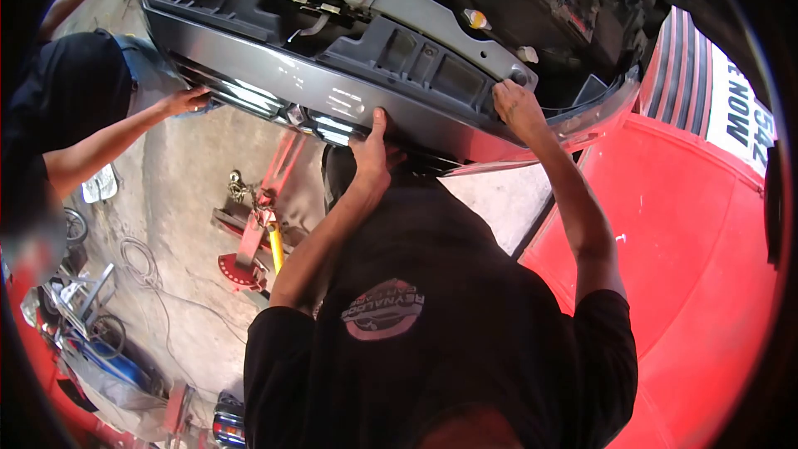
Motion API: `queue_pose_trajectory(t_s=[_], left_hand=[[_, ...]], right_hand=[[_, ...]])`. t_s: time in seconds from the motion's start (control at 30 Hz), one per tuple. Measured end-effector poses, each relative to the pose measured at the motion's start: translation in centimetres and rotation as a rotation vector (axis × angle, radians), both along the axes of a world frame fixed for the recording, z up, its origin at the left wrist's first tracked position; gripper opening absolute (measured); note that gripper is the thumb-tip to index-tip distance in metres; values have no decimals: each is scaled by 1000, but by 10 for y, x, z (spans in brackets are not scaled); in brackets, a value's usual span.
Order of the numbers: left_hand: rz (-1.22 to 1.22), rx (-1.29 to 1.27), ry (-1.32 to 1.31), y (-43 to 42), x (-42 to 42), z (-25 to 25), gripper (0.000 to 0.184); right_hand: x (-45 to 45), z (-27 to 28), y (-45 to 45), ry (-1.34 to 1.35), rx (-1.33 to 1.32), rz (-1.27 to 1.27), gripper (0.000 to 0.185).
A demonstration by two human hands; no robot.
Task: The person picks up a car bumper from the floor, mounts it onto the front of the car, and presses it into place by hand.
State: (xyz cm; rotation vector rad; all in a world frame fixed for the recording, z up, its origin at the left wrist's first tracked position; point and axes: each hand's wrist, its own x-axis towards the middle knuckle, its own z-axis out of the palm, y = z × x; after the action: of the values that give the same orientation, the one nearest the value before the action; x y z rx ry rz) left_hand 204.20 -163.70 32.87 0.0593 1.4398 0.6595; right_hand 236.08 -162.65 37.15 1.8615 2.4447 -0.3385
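Observation:
A grey car front bumper (249, 62) spans the upper view, with a chrome grille strip and emblem along its lower side. My left hand (374, 154) grips the bumper's lower edge, thumb up against the painted face and fingers curled underneath, mostly hidden. At the bumper's top right corner, my right hand (517, 108) is closed, fingertips pressed together against the edge by the black plastic trim (440, 71). Whatever lies between those fingertips is hidden. Just behind sits the silver crossmember (399, 4) of the open engine bay.
On the left, a co-worker's hand (187, 101) holds the bumper's other end. Below stands a red metal stand with a chain (249, 237) and yellow handle. A cable (154, 274) lies coiled on the concrete floor. A red panel (665, 241) is close on my right.

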Motion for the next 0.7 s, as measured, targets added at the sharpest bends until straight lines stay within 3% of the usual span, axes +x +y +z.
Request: queue_pose_trajectory(t_s=[0.2, 0.4, 0.7], left_hand=[[-12, 28, -24, 1, -2, 6, 81], [-29, -34, -45, 1, -4, 0, 79], [-67, -2, -96, 0, -7, -6, 82]], right_hand=[[4, -3, 5, 35, -46, -29, 10], [10, 4, 5, 507, -108, -417, 11], [9, -3, -3, 383, 86, -253, 12]])
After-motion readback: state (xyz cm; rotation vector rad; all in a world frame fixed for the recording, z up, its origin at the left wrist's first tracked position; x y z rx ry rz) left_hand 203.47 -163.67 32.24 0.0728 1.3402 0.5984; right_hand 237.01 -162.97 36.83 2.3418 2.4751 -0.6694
